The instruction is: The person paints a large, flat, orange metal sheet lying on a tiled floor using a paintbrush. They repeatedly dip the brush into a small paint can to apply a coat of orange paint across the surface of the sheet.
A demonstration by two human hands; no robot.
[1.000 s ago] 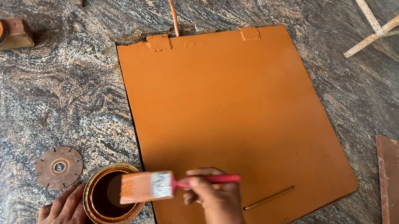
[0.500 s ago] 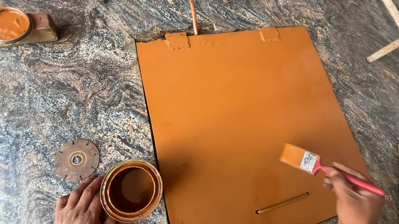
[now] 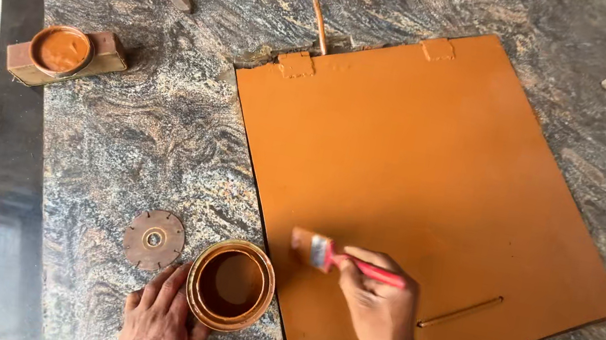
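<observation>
Head view: speckled granite counter [image 3: 118,137] carries an orange panel [image 3: 417,182]. Right hand [image 3: 377,307] grips a red-handled brush [image 3: 341,258], bristles on the panel's lower left. Left hand [image 3: 160,323] rests open-fingered against the paint tin [image 3: 230,284].

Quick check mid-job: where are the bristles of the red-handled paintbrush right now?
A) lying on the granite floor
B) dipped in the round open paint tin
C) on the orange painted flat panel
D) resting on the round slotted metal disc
C: the right hand holds the red-handled paintbrush with its bristles on the orange painted flat panel, just right of the round open paint tin, which the left hand steadies.
</observation>
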